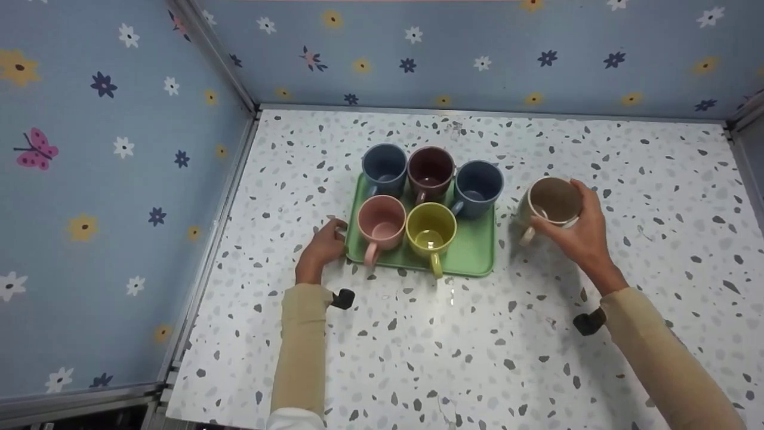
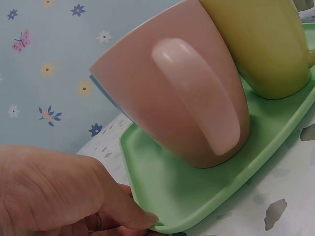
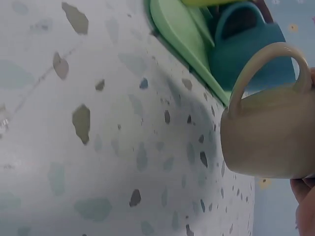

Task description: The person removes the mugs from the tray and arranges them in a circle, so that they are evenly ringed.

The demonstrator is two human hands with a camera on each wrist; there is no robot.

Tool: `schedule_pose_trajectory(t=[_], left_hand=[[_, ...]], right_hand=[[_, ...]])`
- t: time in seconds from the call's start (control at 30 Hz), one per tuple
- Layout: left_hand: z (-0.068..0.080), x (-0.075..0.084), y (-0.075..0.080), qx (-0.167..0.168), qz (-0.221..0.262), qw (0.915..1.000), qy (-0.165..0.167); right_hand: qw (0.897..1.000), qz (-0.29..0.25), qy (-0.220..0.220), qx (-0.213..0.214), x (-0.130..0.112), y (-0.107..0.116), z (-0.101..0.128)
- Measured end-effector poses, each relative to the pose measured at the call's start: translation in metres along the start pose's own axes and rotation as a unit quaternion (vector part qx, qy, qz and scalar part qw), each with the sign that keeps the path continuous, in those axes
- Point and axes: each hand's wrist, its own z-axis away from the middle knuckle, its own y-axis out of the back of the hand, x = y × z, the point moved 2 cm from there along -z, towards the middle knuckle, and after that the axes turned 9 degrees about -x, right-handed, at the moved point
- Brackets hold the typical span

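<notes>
Green tray (image 1: 477, 251), frame centre, five mugs aboard; free slot at its lower right corner. Beige mug (image 1: 552, 203), just right of tray, handle toward lower left; right hand (image 1: 582, 236) clasps its rim. Left hand (image 1: 325, 245) pinches tray's left edge

A staged tabletop booth: speckled table (image 1: 418, 358) walled by flower-printed panels (image 1: 119, 179) in metal frames.
</notes>
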Motion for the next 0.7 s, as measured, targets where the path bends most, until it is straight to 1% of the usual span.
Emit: schedule_pose_trajectory(t=[0.2, 0.4, 0.53, 0.7], left_hand=[[0.002, 0.001, 0.0, -0.001, 0.002, 1.0, -0.003], [0.004, 0.002, 0.0, -0.004, 0.009, 0.9999, -0.008], [0.003, 0.002, 0.0, -0.006, 0.011, 0.9999, -0.008], [0.003, 0.002, 0.0, -0.004, 0.005, 1.0, -0.007]], right_hand=[[0.999, 0.008, -0.05, 0.014, 0.013, 0.016, -0.006], [0.996, 0.003, -0.084, 0.006, 0.022, 0.032, -0.012], [0.994, -0.002, -0.107, -0.02, 0.028, 0.045, -0.016], [0.986, 0.008, -0.144, -0.081, 0.036, 0.063, -0.022]])
